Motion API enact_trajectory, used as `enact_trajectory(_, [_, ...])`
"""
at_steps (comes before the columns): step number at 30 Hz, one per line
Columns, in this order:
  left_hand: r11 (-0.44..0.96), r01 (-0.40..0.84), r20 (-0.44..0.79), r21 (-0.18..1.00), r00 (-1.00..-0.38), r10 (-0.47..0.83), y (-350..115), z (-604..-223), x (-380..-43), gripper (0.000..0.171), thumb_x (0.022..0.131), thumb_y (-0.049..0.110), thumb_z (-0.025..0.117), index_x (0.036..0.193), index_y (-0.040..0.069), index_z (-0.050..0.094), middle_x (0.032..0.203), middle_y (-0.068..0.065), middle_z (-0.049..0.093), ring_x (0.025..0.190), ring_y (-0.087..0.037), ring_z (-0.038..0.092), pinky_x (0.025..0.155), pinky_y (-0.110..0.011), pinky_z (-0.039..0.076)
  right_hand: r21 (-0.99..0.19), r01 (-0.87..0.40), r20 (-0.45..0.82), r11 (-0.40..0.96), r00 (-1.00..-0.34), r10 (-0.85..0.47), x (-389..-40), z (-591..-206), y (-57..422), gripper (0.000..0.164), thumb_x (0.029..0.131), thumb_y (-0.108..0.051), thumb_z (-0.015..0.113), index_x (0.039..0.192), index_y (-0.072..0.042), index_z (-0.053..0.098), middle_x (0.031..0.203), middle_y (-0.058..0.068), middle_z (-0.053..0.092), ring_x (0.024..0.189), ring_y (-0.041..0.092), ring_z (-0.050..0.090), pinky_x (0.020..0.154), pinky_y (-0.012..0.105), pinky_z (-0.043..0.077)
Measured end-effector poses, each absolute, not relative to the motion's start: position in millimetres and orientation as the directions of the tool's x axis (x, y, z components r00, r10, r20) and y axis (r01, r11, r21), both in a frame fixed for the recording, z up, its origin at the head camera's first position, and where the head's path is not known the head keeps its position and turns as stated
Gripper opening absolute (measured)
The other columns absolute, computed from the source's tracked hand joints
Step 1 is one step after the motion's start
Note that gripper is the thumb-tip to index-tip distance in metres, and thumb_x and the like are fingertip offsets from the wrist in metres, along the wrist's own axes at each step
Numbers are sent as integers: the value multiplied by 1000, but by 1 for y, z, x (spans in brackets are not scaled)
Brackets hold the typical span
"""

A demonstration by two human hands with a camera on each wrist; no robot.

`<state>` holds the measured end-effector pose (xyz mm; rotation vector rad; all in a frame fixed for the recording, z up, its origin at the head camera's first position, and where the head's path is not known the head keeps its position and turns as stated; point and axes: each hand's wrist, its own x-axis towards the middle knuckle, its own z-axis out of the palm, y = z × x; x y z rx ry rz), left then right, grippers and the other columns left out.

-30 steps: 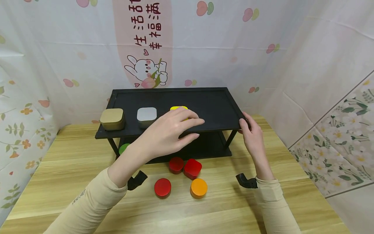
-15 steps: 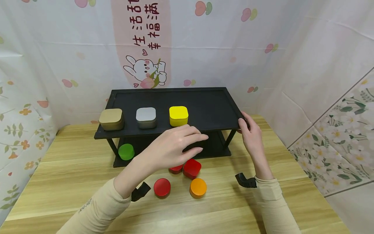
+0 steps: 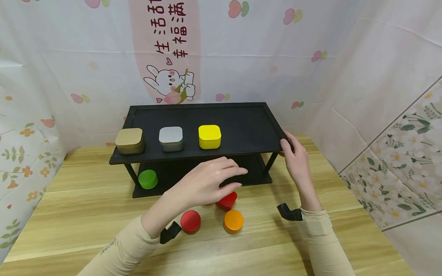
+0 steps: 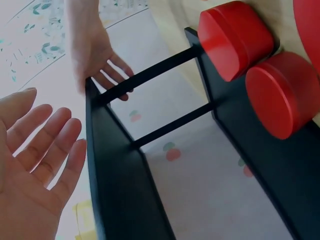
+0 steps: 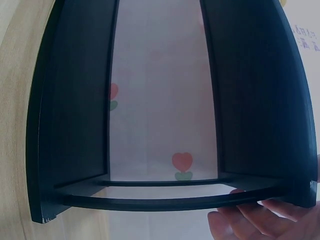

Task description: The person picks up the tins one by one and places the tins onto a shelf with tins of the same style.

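Observation:
My left hand point(image 3: 210, 182) hovers holding nothing in front of the black two-tier shelf point(image 3: 241, 126), fingers relaxed and apart. Beneath it lie a red rounded-square tin point(image 3: 227, 201) and a round red tin point(image 4: 282, 95), mostly hidden in the head view. At the shelf's right front corner, my right hand point(image 3: 295, 157) grips the top board's edge, thumb above and fingers underneath. Along the top board stand a gold tin point(image 3: 130, 141), a silver tin point(image 3: 171, 138) and a yellow tin point(image 3: 209, 137), spaced apart in a row.
A green round tin point(image 3: 147, 179) sits at the left end of the lower tier. On the wooden table point(image 3: 262, 245), nearer me, are another round red tin point(image 3: 190, 221) and an orange round tin point(image 3: 233, 221). A patterned cloth point(image 3: 241, 69) hangs behind the shelf.
My left hand has drawn back from the yellow tin toward me, down in front of the shelf. The yellow tin now shows fully on the top board. My right hand keeps its grip.

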<state>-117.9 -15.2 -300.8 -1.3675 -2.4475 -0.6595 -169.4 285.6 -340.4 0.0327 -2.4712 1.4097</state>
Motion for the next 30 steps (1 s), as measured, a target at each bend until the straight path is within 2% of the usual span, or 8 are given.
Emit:
enact_trajectory(11, [492, 808, 327, 323, -583, 744, -9, -315, -123, 32, 98, 30, 71, 128, 20, 72, 116, 6, 72, 107, -11, 65, 90, -25, 57, -839, -166, 266, 518, -956, 125, -169, -340, 285, 55, 109, -46, 39, 158, -22, 43, 153, 18, 53, 123, 36, 64, 84, 5, 50])
enact_trajectory(18, [546, 764, 214, 344, -630, 746, -6, -320, -126, 35, 98, 31, 70, 131, 20, 71, 121, 3, 71, 109, -14, 66, 92, -29, 58, -836, -153, 260, 527, -956, 136, -169, -340, 285, 56, 108, -48, 40, 157, -21, 43, 152, 16, 54, 122, 34, 65, 91, 15, 56])
enact_trajectory(23, [576, 742, 150, 344, -649, 746, -4, -324, -129, 36, 98, 30, 70, 132, 18, 70, 125, 0, 71, 114, -18, 66, 97, -34, 58, -840, -149, 254, 521, -957, 137, -169, -340, 285, 56, 109, -47, 39, 158, -20, 43, 153, 17, 54, 122, 35, 64, 86, 7, 52])
enact_trajectory(30, [630, 707, 82, 321, -684, 725, -3, -331, -132, 36, 98, 31, 69, 132, 19, 70, 128, -1, 71, 117, -20, 66, 101, -38, 57, -842, -151, 254, 518, -958, 133, -169, -340, 285, 55, 109, -48, 40, 157, -22, 43, 153, 16, 54, 123, 34, 64, 88, 10, 53])
